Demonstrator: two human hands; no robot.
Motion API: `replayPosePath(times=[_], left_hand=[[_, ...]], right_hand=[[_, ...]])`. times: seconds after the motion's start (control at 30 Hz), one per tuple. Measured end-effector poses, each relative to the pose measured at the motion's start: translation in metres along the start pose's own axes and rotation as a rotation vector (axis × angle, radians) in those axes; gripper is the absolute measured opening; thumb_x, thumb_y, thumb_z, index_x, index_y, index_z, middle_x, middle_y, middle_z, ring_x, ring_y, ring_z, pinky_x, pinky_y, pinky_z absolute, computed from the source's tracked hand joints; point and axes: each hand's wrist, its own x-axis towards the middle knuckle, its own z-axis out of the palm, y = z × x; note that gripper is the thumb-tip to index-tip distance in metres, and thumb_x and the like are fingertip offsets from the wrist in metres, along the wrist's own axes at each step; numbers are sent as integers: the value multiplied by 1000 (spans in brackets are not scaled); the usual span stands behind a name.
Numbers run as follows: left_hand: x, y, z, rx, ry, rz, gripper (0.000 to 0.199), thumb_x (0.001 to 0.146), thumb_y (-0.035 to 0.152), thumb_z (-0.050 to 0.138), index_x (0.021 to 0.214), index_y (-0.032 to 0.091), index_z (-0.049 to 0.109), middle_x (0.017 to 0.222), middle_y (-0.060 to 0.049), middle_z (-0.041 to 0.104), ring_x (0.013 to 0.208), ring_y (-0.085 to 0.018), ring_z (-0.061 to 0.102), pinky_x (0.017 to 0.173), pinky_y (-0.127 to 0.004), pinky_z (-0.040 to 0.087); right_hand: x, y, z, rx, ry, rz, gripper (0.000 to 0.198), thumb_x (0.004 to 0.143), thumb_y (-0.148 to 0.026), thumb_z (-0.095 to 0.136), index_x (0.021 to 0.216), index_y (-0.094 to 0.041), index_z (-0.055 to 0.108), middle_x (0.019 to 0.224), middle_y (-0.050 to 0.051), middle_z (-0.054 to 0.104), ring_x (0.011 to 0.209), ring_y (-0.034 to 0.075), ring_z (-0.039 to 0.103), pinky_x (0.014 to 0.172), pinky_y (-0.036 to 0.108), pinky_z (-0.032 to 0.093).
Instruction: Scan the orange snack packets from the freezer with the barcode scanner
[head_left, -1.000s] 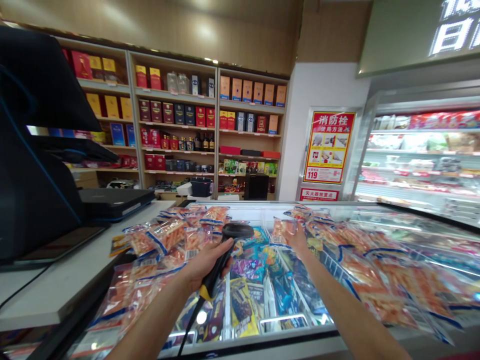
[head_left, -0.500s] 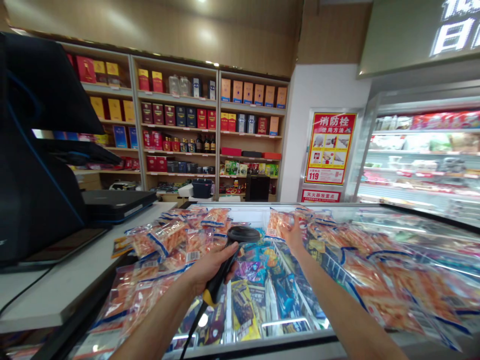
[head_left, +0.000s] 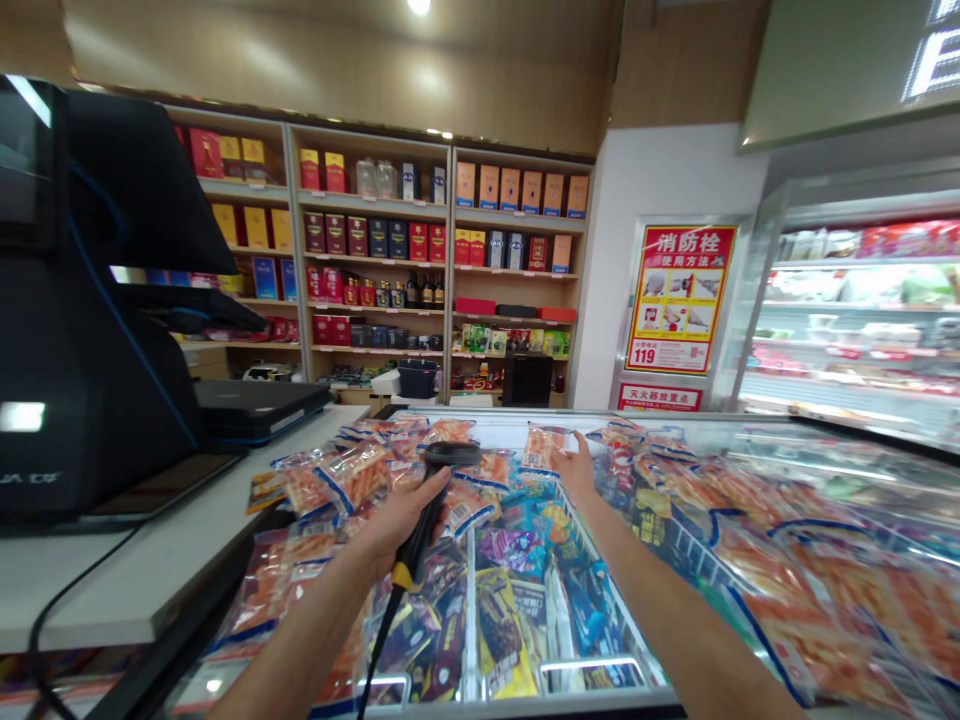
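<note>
My left hand (head_left: 409, 515) is wrapped round the handle of a black barcode scanner (head_left: 452, 456) with a yellow band and a cable running down. Farther right, my right hand (head_left: 576, 468) grips a clear snack bag (head_left: 543, 447) by its right side, its orange contents and label showing. The bag is above the chest freezer's far end. To the left of the scanner lies a pile of similar bags (head_left: 360, 470), and another pile (head_left: 780, 560) rests on the glass at the right. Beneath my hands, wrapped ice-cream packs (head_left: 510, 620) fill the freezer's wire baskets.
At the left, a black checkout terminal (head_left: 112, 320) stands on a white counter (head_left: 150, 585) with a phone-like slab and a cable. Shelves (head_left: 375, 265) of boxed bottles line the back wall. A red-and-yellow notice (head_left: 673, 298) hangs near a lit display fridge (head_left: 862, 310).
The scanner in my left hand has shifted left, away from the bag in my right hand, uncovering bags behind it. The right-hand bag has moved slightly left. The view has turned slightly left.
</note>
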Motion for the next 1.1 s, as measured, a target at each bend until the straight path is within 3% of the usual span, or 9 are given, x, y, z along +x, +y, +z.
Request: replayPosePath(times=[0.1, 0.2, 0.27, 0.37, 0.47, 0.6, 0.8, 1.1], left_hand=[[0, 3, -14, -17, 47, -15, 39, 59, 53, 57, 63, 16, 44, 44, 4, 50, 33, -7, 45, 33, -17, 33], [-5, 7, -22, -44, 70, 8, 39, 59, 53, 58, 65, 16, 47, 45, 4, 49, 34, -6, 45, 32, -16, 33], [-9, 8, -24, -46, 76, 19, 39, 59, 52, 58, 66, 15, 48, 46, 4, 50, 35, -6, 45, 33, -16, 33], [-13, 9, -22, -33, 72, 31, 38, 60, 52, 57, 65, 15, 48, 46, 4, 50, 35, -6, 44, 33, -16, 34], [-14, 8, -17, -28, 61, 46, 36, 61, 50, 57, 66, 16, 48, 46, 4, 50, 34, -6, 44, 33, -15, 33], [-11, 5, -11, -25, 44, 29, 35, 62, 50, 57, 67, 16, 47, 46, 4, 50, 34, -6, 44, 33, -15, 33], [-3, 4, 8, -3, -24, -9, 35, 62, 50, 58, 63, 16, 46, 45, 3, 51, 34, -7, 45, 33, -17, 35], [2, -2, 54, -24, -125, -40, 34, 63, 47, 57, 70, 16, 48, 46, 3, 51, 34, -6, 45, 33, -15, 34]], right_hand=[[-3, -13, 22, 13, -100, 19, 57, 70, -31, 41, 122, -11, 36, 66, 2, 60, 65, 17, 57, 62, 28, 43], [-12, -28, 46, -76, -329, -97, 49, 74, -28, 36, 120, -13, 41, 89, 7, 62, 84, 18, 56, 73, 30, 42], [-21, -35, 59, -216, -446, -184, 47, 74, -30, 39, 119, -18, 44, 113, 9, 52, 105, 21, 46, 84, 33, 36], [-35, -42, 70, -469, -566, -204, 53, 75, -42, 39, 126, -26, 33, 136, 8, 22, 122, 27, 24, 91, 44, 27], [-42, -47, 70, -582, -650, -143, 53, 77, -50, 31, 128, -35, 24, 140, 5, 8, 124, 31, 14, 89, 53, 22], [-44, -51, 64, -565, -655, -113, 55, 77, -53, 29, 128, -38, 19, 141, 3, 3, 124, 31, 14, 90, 54, 20], [-30, -37, 22, -540, -510, -112, 61, 76, -55, 28, 131, -33, 13, 139, 10, 8, 124, 29, 16, 90, 54, 21], [7, 25, -102, -960, -104, -150, 59, 76, -36, 42, 130, -23, 22, 137, 12, 15, 124, 30, 12, 94, 51, 16]])
